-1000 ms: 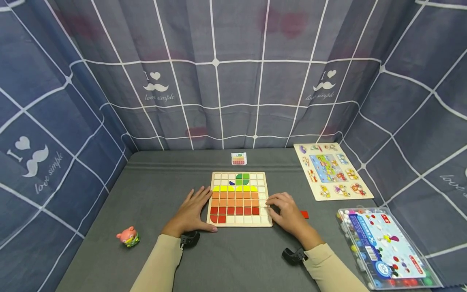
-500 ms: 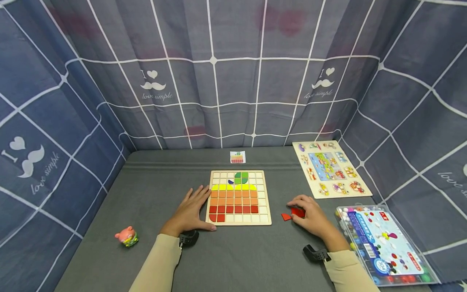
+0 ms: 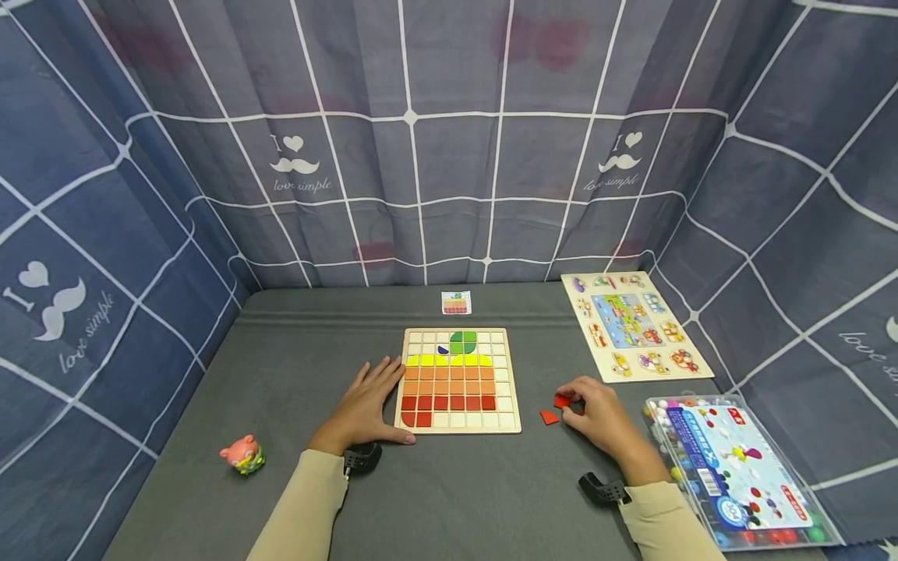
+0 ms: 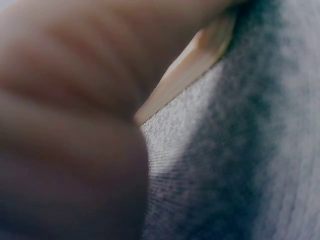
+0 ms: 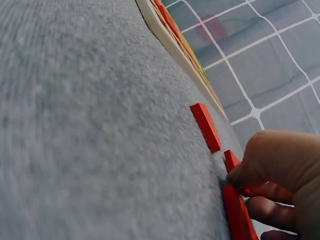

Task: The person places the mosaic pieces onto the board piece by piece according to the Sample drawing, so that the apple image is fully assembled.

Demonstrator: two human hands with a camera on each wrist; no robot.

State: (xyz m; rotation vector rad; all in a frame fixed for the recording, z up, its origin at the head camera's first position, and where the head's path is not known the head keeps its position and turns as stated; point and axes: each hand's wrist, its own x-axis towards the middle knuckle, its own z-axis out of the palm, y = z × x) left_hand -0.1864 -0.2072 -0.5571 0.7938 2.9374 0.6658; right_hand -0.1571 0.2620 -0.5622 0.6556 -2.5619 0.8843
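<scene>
A wooden grid board point(image 3: 514, 389) lies on the grey cloth, with red, orange, yellow and green pieces and one small blue piece set in its cells. My left hand point(image 3: 372, 401) rests spread at the board's left edge, thumb by the near left corner; in the left wrist view it hides most of the board. Off to the board's right, my right hand point(image 3: 596, 417) has its fingers curled and pinches a red tile point(image 3: 562, 400). Another red tile point(image 3: 549, 418) lies flat just left of it. A further red block point(image 5: 237, 212) shows under the fingers in the right wrist view.
Behind the board lies a small pattern card point(image 3: 457, 303). A picture puzzle board point(image 3: 596, 366) is at the back right, and a clear case of coloured balls point(image 3: 744, 475) at the front right. A pink pig figurine point(image 3: 243, 454) stands on the left.
My right hand has moved from the board's right edge rightward to the red tiles. Since half a second ago, the tile at its fingertips has shifted slightly left. My left hand stays put.
</scene>
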